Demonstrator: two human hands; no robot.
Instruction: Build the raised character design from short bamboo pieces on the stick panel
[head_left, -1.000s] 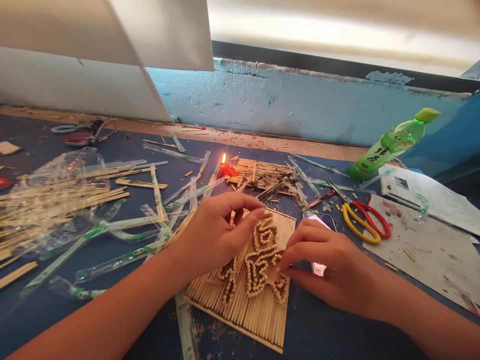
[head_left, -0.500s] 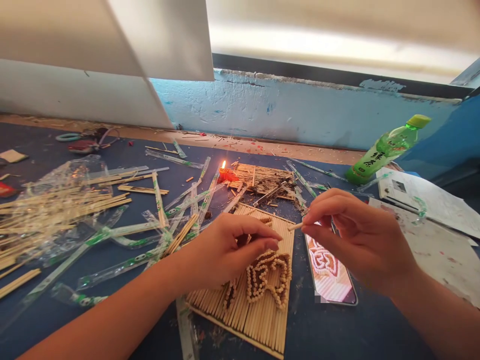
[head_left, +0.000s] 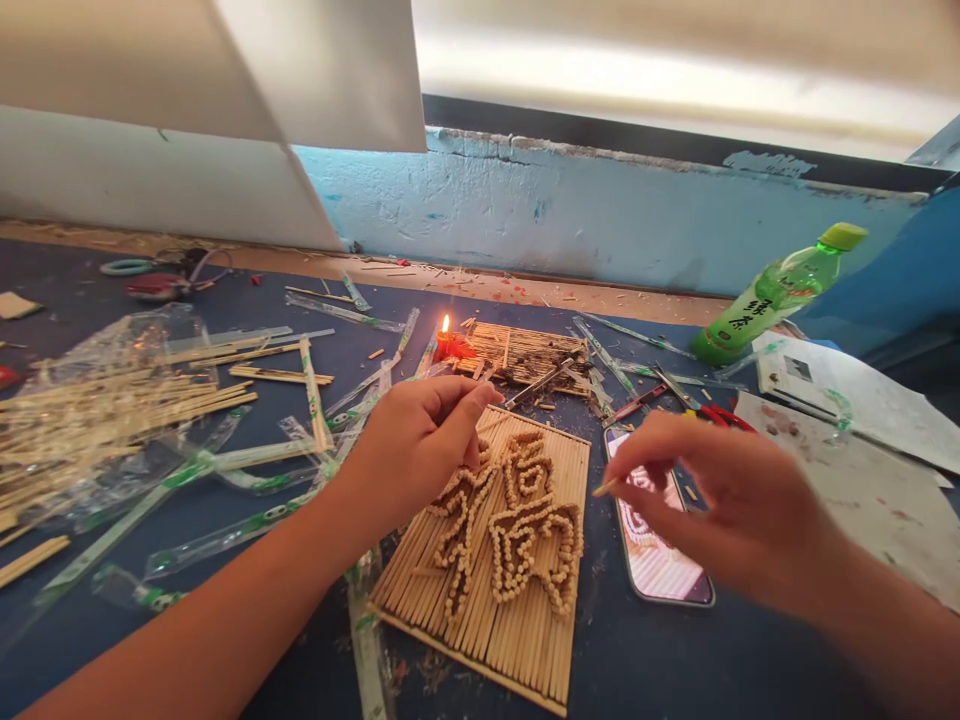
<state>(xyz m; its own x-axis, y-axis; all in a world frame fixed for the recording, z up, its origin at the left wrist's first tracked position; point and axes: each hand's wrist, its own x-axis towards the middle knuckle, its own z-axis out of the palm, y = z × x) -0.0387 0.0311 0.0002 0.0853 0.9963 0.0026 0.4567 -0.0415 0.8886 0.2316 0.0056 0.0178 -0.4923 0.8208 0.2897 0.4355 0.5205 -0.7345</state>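
A mat of wooden sticks [head_left: 525, 630] lies in front of me on the dark blue table, with figures made of small round stick pieces [head_left: 525, 520] laid on it. My left hand [head_left: 416, 440] rests at the mat's upper left corner, fingers curled, thumb and forefinger together near the pieces. My right hand [head_left: 712, 500] hovers just right of the mat, above a phone [head_left: 660, 570], pinching a short piece of stick [head_left: 604, 488] between its fingertips.
A small lit candle [head_left: 448, 338] burns behind the mat beside a second stick mat [head_left: 525, 352]. Loose chopsticks and plastic wrappers [head_left: 112, 410] cover the left. Scissors [head_left: 712, 412], papers [head_left: 847, 400] and a green bottle [head_left: 780, 292] sit at the right. A blue wall bounds the far edge.
My right hand lifted off the mat with a short stick piece, rose, then came down over the phone. My left hand slid toward the mat's upper left, uncovering the figures.
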